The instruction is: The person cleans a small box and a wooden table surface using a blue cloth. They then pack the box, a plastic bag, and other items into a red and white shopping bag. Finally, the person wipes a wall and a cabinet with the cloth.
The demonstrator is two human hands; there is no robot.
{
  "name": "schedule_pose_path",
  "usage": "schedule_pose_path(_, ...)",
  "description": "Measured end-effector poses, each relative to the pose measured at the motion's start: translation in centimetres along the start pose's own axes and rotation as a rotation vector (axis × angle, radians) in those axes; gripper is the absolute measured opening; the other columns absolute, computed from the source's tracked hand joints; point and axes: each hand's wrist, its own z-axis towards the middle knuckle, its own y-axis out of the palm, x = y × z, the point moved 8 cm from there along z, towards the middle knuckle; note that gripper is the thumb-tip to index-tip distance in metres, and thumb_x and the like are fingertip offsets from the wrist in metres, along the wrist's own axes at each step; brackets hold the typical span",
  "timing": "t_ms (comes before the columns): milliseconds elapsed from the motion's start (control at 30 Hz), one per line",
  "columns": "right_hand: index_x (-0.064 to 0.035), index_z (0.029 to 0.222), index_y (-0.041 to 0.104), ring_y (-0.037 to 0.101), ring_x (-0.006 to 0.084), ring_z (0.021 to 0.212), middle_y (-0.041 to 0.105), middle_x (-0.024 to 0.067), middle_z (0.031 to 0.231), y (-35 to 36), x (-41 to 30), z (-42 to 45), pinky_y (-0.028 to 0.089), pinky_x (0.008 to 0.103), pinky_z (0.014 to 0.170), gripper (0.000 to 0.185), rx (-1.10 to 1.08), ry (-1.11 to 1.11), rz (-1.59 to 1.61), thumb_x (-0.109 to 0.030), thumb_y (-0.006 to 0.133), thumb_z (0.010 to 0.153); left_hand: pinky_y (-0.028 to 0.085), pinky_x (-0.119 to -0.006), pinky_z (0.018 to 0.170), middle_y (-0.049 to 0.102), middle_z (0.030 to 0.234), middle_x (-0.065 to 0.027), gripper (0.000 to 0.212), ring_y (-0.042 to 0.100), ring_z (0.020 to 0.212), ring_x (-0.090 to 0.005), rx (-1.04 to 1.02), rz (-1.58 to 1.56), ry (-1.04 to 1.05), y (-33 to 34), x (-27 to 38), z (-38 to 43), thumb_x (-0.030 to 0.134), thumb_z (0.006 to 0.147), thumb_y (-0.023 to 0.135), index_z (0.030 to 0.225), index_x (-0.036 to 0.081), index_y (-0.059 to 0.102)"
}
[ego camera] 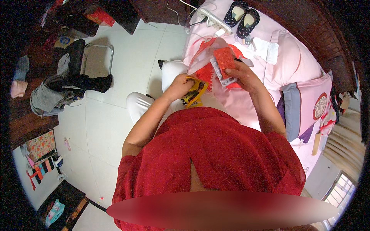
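Note:
My left hand (182, 85) grips a yellow-and-black packet (198, 90) over my lap, thumb on its upper edge. On the other side, my right hand (242, 74) holds a red packet (224, 57) together with a silvery-grey packet (216, 70) under it. Between and behind both hands sits a thin plastic bag (196, 61), pale pink with red printed parts, resting at the edge of the pink bed sheet. What the bag contains is hidden. The packets bear writing or pictures too small to tell.
A white power strip (215, 21) with cables and a pair of black dotted shoes (243, 18) lie on the bed (248, 111). White tissue (267, 50) and a pink-and-grey cushion (306, 104) are at the right. A chair (70, 63) with clothes stands left on the tiled floor (121, 60).

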Motion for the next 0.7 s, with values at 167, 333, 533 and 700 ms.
schedule_pose_path(167,0.0001,0.113,0.051,0.059,0.0146,0.078,0.061,0.0058,0.095,3.7,-4.8,-3.0,0.048,0.0279,0.069,0.044,-0.013,-0.203,0.237,-0.03,0.063,0.082,0.044,-0.025,0.076,0.058,0.09,-0.0039,0.022,0.053,0.084,-0.0118,0.041,-0.108,0.031,-1.0,1.4,-1.3,0.0,0.082,0.041,0.097,-0.001,0.057)
schedule_pose_path(333,-0.0032,0.112,0.053,0.057,0.0134,0.081,0.061,0.0045,0.093,6.3,-7.3,-1.0,0.046,0.0284,0.072,0.04,0.07,-0.289,-0.009,-0.033,0.057,0.086,0.045,-0.024,0.073,0.059,0.089,-0.0037,0.018,0.054,0.081,-0.0105,0.096,-0.226,0.035,-3.0,3.0,-4.2,0.007,0.089,0.043,0.101,0.001,0.055)
schedule_pose_path(533,-0.0035,0.107,0.057,0.057,0.011,0.084,0.062,0.0034,0.095,14.0,-9.2,1.8,0.046,0.0268,0.075,0.03,-0.045,-0.316,-0.082,-0.027,0.054,0.089,0.047,-0.024,0.071,0.061,0.094,-0.0047,0.022,0.057,0.079,-0.0101,0.524,-0.509,0.071,-10.1,3.8,-9.5,0.007,0.09,0.041,0.107,0.001,0.054)
schedule_pose_path(700,-0.0025,0.107,0.057,0.059,0.0112,0.082,0.063,0.0046,0.094,18.3,-8.0,4.6,0.046,0.0257,0.073,0.03,-0.142,-0.278,-0.034,-0.027,0.055,0.089,0.048,-0.026,0.069,0.06,0.094,-0.0056,0.023,0.058,0.079,-0.0111,0.737,-0.61,0.131,-12.6,4.6,-12.1,0.01,0.091,0.043,0.111,0.001,0.051)
